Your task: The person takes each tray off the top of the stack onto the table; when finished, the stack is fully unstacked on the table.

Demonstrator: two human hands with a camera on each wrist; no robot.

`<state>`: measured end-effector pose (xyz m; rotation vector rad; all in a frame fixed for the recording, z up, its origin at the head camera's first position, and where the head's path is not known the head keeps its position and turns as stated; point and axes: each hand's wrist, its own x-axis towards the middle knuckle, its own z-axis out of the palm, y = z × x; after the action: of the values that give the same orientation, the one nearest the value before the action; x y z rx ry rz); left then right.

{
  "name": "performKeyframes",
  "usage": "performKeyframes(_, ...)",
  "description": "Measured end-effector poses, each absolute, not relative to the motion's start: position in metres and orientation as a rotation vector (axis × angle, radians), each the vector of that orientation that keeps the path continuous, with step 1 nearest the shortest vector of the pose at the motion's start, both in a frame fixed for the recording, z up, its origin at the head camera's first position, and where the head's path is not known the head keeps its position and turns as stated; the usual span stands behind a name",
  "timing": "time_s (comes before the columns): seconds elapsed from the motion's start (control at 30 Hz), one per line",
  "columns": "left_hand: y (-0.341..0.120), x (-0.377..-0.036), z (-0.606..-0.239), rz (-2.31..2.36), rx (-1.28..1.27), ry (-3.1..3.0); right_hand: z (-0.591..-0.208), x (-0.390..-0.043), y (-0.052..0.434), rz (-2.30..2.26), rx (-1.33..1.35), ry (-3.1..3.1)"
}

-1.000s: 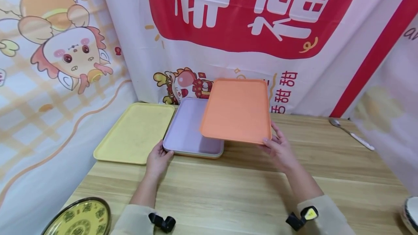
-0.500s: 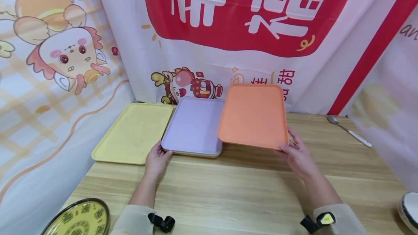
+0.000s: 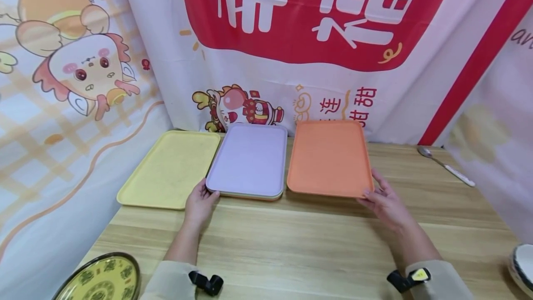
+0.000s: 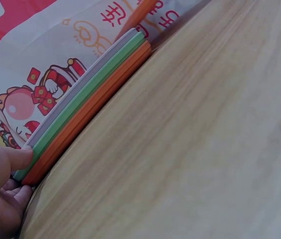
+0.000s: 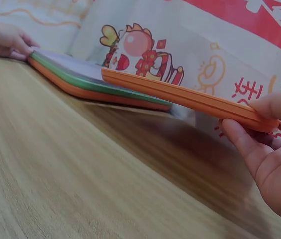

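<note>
- right hand [image 3: 385, 203] grips orange tray [image 3: 329, 159] at near corner, held just above table [image 3: 316, 249]
- left hand [image 3: 200, 203] pinches tray stack [image 3: 250, 161] corner, purple on top

This looks like a staged booth dressed as an eatery or canteen counter rather than a real kitchen; printed fabric banners [image 3: 291, 36] with big red-and-white Chinese characters and cartoon mascots hang as walls right behind the far and left edges of the light wood-grain table [image 3: 316, 244]. On that table lie canteen wares: a yellow rectangular plastic tray [image 3: 170, 168] at the far left, a stack of lilac, green and orange plastic trays [image 3: 250, 159] beside it, a single orange plastic tray [image 3: 329, 156] next along; a metal spoon with a white handle [image 3: 445, 166] rests near the far right corner, a round yellow patterned plate [image 3: 102, 279] sits at the near left corner, and a white bowl rim [image 3: 522, 267] shows at the near right edge.
</note>
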<state>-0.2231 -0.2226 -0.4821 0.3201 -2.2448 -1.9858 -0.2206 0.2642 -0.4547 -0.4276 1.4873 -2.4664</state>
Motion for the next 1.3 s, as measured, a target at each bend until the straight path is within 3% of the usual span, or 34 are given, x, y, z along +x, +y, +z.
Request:
performKeyframes(0.4, -0.223, -0.223, -0.481, -1.947, 0.324, -2.286, -0.474, -0.226, 0.267, -2.368, -0.436, 1.580)
performKeyframes(1.3, -0.223, -0.223, -0.480, -1.951, 0.334, -2.292, -0.479, -0.237, 0.262, -1.858, -0.128, 2.249)
